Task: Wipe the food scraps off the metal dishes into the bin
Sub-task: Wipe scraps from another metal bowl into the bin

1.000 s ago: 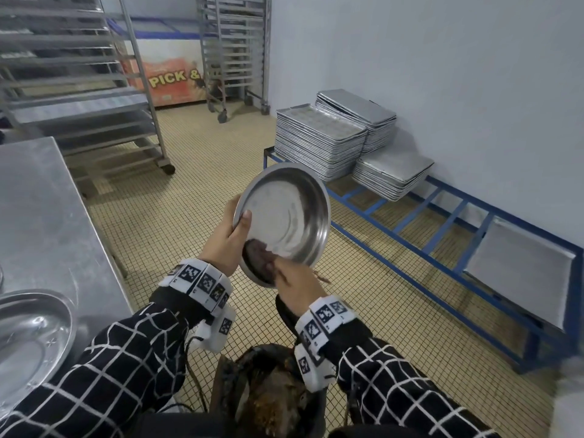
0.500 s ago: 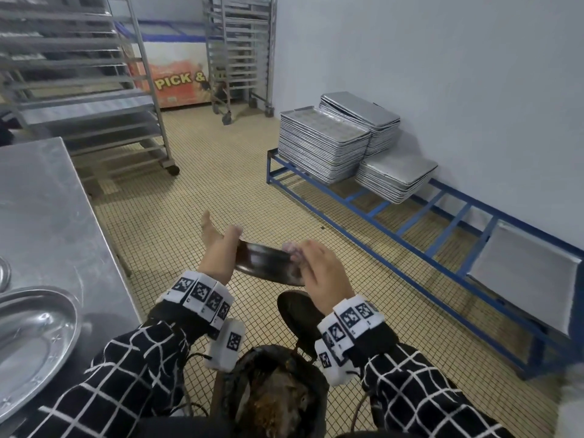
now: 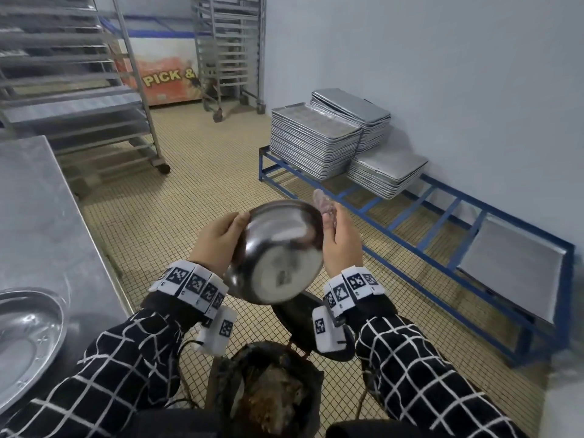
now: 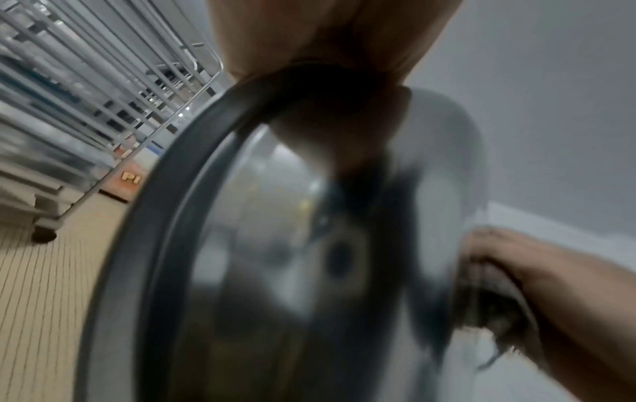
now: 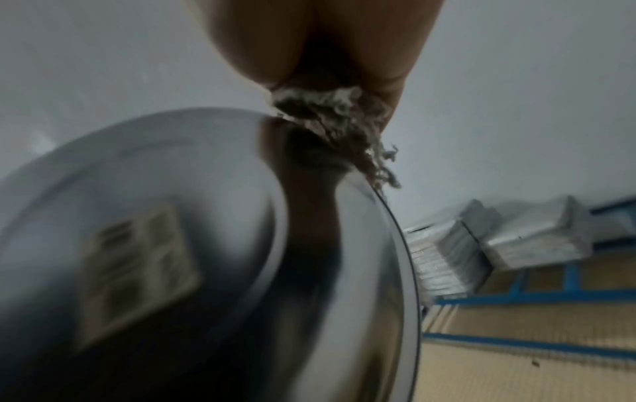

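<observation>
i see a round metal dish [image 3: 278, 251] held up in front of the person, turned so its underside faces the head camera, with a pale label stuck on the flat base. the dish is tilted, its rim leaning away from the person, and it hangs in the air above a dark bin [image 3: 268, 390] that sits on the tiled floor just below the wrists; brownish scraps lie inside the bin.

the left hand [image 3: 218, 241] holds the dish by its left rim: the thumb lies over the edge and the fingers curl behind it, so this grip is closed around the dish. the right hand [image 3: 341, 245] is at the dish's right rim and clutches a frayed, soiled cloth [image 5: 337, 119], which bunches out between the fingers and touches the rim. i cannot quite tell whether the right hand also bears on the dish itself, as the wrist views are blurred.

left of the dish, a steel bench [image 3: 38, 216] carries another, larger metal dish [image 3: 25, 343] near its front edge. behind the dish and to its right, stacks of baking trays [image 3: 313, 140] rest on a low blue frame [image 3: 442, 222] along the wall. behind and to the left stands a wheeled tray rack [image 3: 94, 90].
</observation>
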